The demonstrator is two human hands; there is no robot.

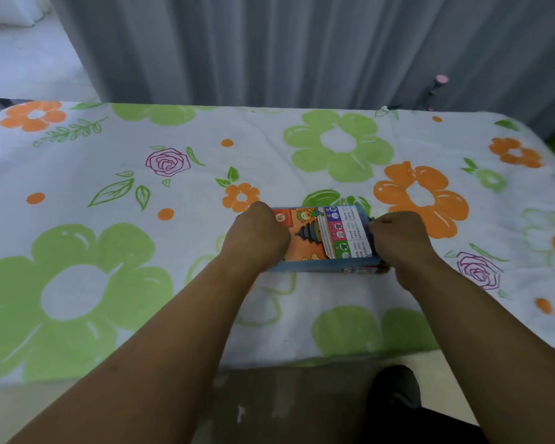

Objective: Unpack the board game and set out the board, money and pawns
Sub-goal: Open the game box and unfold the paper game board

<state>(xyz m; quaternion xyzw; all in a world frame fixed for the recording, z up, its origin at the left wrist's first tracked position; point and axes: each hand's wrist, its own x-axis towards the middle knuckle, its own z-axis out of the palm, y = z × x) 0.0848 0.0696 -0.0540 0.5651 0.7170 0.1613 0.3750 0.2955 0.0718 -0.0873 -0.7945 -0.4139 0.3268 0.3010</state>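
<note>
Gripping the short ends of the open box [318, 266], the left hand [257, 240] and right hand [398, 243] curl tightly; it sits near the front middle of the flowered worktop [205, 161]. Risk: an uneven lift would tip it, spilling the folded board [305, 240] and cards [350, 232]. Its long axis runs left to right, mouth facing up.

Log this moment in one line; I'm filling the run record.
left hand: grips game box left end | right hand: grips right end | printed sheets: inside box
</note>
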